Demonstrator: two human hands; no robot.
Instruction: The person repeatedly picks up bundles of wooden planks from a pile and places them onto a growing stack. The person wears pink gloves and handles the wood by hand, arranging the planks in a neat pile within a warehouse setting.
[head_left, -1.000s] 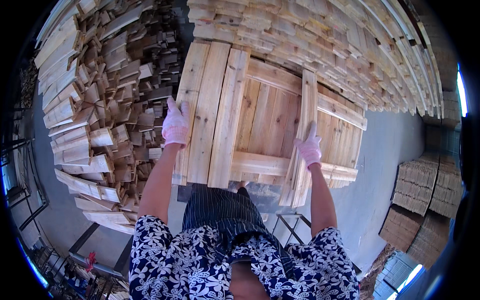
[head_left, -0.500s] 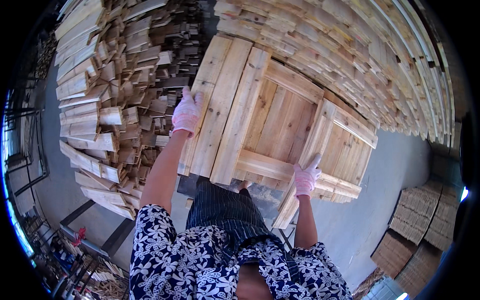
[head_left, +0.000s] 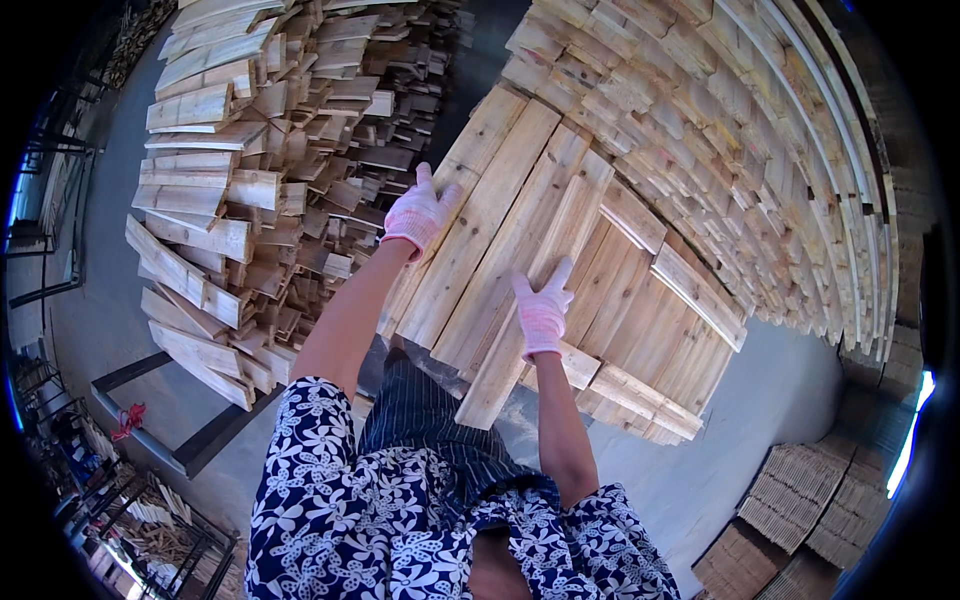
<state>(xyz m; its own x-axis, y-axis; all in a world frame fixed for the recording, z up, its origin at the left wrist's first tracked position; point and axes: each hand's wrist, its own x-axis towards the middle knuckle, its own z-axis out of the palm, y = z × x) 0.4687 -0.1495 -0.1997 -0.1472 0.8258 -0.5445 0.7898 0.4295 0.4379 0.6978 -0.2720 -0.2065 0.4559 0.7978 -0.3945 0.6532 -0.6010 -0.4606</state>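
My left hand (head_left: 418, 217), in a pinkish-white knit glove, clasps the outer edge of the leftmost wooden board (head_left: 470, 150). Its thumb lies on top and its fingers run along the side. In the same kind of glove, my right hand (head_left: 543, 308) grips a narrow wooden board (head_left: 492, 385) across its width, thumb and fingers on opposite edges. That board lies slanted beside several wider boards, on top of crosswise slats (head_left: 650, 400). Below the slats, a layer of lengthwise boards (head_left: 630, 305) shows at the right. The undersides of both hands are hidden.
A tall stack of planks (head_left: 690, 130) rises beyond the boards at the far right. Loose offcuts (head_left: 215, 185) are heaped at the left. A dark metal frame (head_left: 225, 435) stands on the grey floor (head_left: 720, 455). Bundled wood pieces (head_left: 795, 490) sit at the lower right.
My right hand has moved left with the narrow board, which now lies close against the wider boards. My left hand keeps to the outer edge. The whole view has shifted.
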